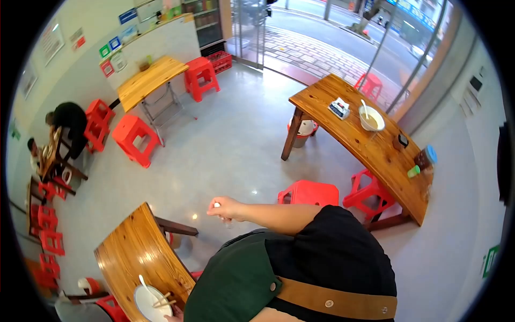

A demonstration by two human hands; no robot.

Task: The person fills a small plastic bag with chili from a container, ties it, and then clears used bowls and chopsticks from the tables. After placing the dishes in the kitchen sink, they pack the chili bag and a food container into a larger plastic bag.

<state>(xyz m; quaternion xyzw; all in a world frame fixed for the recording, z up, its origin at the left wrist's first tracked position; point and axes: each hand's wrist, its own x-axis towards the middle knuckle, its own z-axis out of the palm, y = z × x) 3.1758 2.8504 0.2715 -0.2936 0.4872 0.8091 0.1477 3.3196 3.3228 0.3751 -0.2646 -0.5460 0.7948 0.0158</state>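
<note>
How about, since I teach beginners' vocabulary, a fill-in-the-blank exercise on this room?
The plastic stools are coloured ____.
A pair of ____ rests in the bowl beside the left hand.
The soup bowl on the right-hand table holds a white ____.
The lower-left tabletop is made of ____.

Missing words: red; chopsticks; spoon; wood.

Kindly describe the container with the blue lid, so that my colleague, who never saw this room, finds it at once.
Go to the wooden table beside the glass front. The dark container stands near its end farthest from the street. Its wide blue lid sets it apart from the smaller green-topped container beside it.
</note>
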